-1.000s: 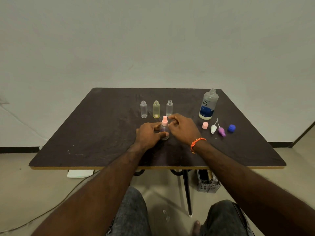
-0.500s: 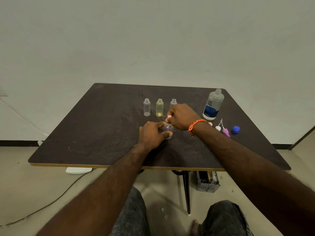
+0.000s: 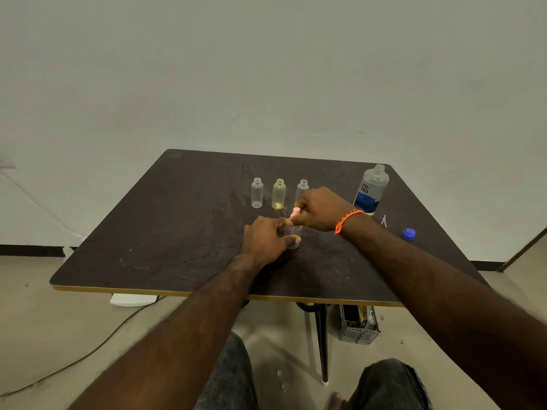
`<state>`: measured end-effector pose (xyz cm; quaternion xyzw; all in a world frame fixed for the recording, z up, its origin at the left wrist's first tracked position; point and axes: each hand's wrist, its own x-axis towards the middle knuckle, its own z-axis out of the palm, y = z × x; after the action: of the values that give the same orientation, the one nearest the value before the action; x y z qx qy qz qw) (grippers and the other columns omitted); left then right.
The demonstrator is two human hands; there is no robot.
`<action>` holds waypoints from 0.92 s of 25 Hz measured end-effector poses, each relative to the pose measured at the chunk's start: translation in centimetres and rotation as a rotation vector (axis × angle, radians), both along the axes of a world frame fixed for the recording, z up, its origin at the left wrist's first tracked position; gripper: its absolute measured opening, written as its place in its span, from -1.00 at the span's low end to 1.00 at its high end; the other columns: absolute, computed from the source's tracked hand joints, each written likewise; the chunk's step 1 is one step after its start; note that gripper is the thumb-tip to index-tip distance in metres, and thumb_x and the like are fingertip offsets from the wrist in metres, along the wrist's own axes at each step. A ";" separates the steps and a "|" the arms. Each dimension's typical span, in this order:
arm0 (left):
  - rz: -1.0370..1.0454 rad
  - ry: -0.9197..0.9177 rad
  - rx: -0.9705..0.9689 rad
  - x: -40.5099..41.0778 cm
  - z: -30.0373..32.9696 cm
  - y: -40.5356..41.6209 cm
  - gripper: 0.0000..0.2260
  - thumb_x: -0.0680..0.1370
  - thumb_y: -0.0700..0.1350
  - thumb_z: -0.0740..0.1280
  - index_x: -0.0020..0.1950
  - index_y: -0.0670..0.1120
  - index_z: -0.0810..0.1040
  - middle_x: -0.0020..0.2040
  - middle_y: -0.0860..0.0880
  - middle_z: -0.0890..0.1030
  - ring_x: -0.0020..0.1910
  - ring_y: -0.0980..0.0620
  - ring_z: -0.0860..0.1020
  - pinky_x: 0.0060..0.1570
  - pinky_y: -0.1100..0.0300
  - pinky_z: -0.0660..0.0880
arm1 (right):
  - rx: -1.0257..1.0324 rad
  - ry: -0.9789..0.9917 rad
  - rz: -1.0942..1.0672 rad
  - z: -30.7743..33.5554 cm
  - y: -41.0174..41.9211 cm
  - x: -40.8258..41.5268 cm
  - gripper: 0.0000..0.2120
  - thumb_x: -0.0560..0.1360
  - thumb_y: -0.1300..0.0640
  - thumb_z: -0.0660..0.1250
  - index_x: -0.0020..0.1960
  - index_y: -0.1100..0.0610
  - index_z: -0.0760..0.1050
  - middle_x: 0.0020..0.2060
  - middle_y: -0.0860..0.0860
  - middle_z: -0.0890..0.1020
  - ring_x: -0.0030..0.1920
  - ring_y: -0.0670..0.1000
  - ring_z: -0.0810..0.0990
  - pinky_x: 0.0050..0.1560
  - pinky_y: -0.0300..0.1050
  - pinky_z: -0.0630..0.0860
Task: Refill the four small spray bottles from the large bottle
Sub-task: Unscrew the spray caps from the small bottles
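At the worktop's (image 3: 177, 232) centre the left hand (image 3: 266, 241) wraps the small bottle (image 3: 293, 234) while the right hand (image 3: 319, 208) pinches its pink sprayer (image 3: 295, 212). Three open bottles (image 3: 278, 194) crowd at twelve o'clock; a jerk could topple them. The large bottle (image 3: 371, 189) stands uncapped at two o'clock.

The right hand (image 3: 321, 209) covers most of the pink spray cap (image 3: 295, 212); the right forearm perhaps hides other caps.
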<state>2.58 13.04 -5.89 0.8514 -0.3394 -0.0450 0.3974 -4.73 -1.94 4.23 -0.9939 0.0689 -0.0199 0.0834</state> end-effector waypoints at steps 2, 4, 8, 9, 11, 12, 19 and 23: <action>-0.005 0.007 0.009 0.0 0.0 -0.1 -0.65 0.47 0.20 0.52 0.20 0.11 0.69 0.02 0.18 0.72 0.09 0.14 0.64 0.36 -0.23 0.40 | -0.038 0.001 -0.030 -0.6 0.2 0.4 -0.68 0.51 -0.10 0.41 -0.13 0.18 0.67 -0.25 0.10 0.67 -0.25 0.06 0.61 -0.18 0.01 0.58; 0.001 0.006 0.024 0.1 -0.1 -0.2 -0.68 0.47 0.20 0.52 0.15 0.11 0.69 0.01 0.17 0.72 0.08 0.13 0.64 0.33 -0.23 0.44 | -0.067 0.011 -0.007 -0.6 0.4 0.5 -0.71 0.53 -0.02 0.36 -0.11 0.20 0.66 -0.22 0.14 0.67 -0.22 0.09 0.61 -0.13 0.08 0.59; -0.022 0.003 0.038 0.2 0.1 -0.3 -0.70 0.46 0.23 0.50 0.13 0.16 0.70 0.03 0.18 0.73 0.12 0.11 0.65 0.33 -0.23 0.45 | -0.024 0.062 0.134 -0.1 0.4 0.1 -0.84 0.50 0.22 0.32 0.00 0.16 0.66 -0.05 0.06 0.68 -0.06 0.06 0.62 0.00 0.00 0.56; -0.027 0.001 0.047 0.2 0.2 -0.3 -0.71 0.47 0.22 0.50 0.14 0.16 0.70 0.03 0.17 0.73 0.14 0.09 0.65 0.34 -0.23 0.43 | -0.019 0.065 0.171 -0.2 0.6 0.0 -0.81 0.50 0.22 0.33 0.06 0.13 0.64 0.00 0.05 0.65 -0.01 0.06 0.61 0.03 -0.02 0.55; -0.024 -0.005 0.058 0.4 0.1 -0.3 -0.74 0.47 0.20 0.50 0.09 0.13 0.70 -0.01 0.16 0.73 0.10 0.08 0.65 0.32 -0.22 0.44 | 0.022 0.045 0.175 -0.7 0.8 -0.2 -0.67 0.49 0.11 0.36 0.25 0.05 0.56 0.10 0.03 0.61 0.07 0.04 0.58 0.09 -0.01 0.54; -0.023 -0.007 0.056 0.5 0.1 -0.3 -0.75 0.47 0.20 0.50 0.07 0.12 0.70 -0.03 0.17 0.72 0.07 0.10 0.65 0.31 -0.22 0.44 | 0.048 0.017 0.140 -0.8 0.8 -0.2 -0.59 0.48 0.03 0.37 0.31 0.03 0.52 0.11 0.02 0.61 0.07 0.04 0.58 0.10 0.00 0.54; -0.023 0.007 0.036 0.3 0.0 -0.3 -0.68 0.48 0.19 0.51 0.17 0.11 0.68 0.09 0.15 0.72 0.13 0.10 0.64 0.33 -0.24 0.44 | -0.013 -0.014 -0.034 -0.6 0.9 -0.1 -0.77 0.58 0.00 0.27 0.03 0.15 0.57 -0.07 0.10 0.65 -0.07 0.11 0.60 -0.02 0.06 0.55; -0.031 0.023 0.034 0.3 -0.1 -0.2 -0.78 0.50 0.13 0.51 0.10 0.13 0.69 -0.07 0.24 0.68 0.06 0.13 0.65 0.31 -0.24 0.46 | 0.036 0.092 0.123 -0.2 1.3 -0.2 -0.58 0.48 0.04 0.41 0.32 0.08 0.50 0.25 0.10 0.54 0.21 0.09 0.52 0.19 0.02 0.49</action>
<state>2.87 12.85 -6.02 0.8521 -0.3473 -0.0665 0.3859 -4.96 -0.63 4.01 -0.9945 0.0120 0.0321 0.0991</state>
